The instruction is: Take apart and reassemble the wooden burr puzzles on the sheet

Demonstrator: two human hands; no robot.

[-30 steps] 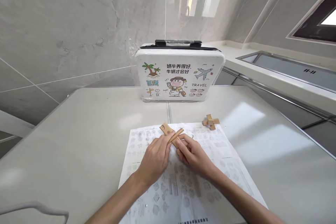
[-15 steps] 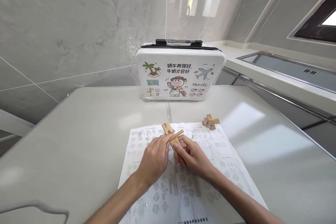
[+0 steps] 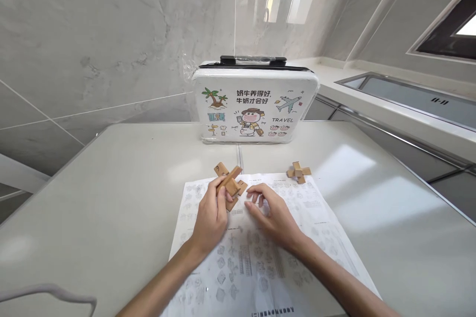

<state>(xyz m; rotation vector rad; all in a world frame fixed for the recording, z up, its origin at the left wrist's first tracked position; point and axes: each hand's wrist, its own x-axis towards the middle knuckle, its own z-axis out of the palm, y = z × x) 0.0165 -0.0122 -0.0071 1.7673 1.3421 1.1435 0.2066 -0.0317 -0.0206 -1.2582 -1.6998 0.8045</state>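
Several flat wooden pieces, crossed through one another, form a wooden puzzle (image 3: pixel 232 186) above the top of a printed sheet (image 3: pixel 253 257). My left hand (image 3: pixel 211 215) is closed around its left side, thumb in front. One piece at the upper left bears a dark mark. Just right of it, my right hand (image 3: pixel 273 215) is apart from the wood, fingers curved and spaced from the thumb, holding nothing. A smaller wooden cross-shaped puzzle (image 3: pixel 298 172) rests by the sheet's upper right corner.
A white case (image 3: pixel 256 109) with cartoon prints and a black handle stands upright at the table's back, against the tiled wall. The white table (image 3: pixel 111 198) has a seam down its middle. To the right is a counter (image 3: pixel 394 104) with a sink.
My right hand has come off the wooden puzzle and opened. My left hand has turned and shifted slightly left with the puzzle, showing more of its crossed pieces.
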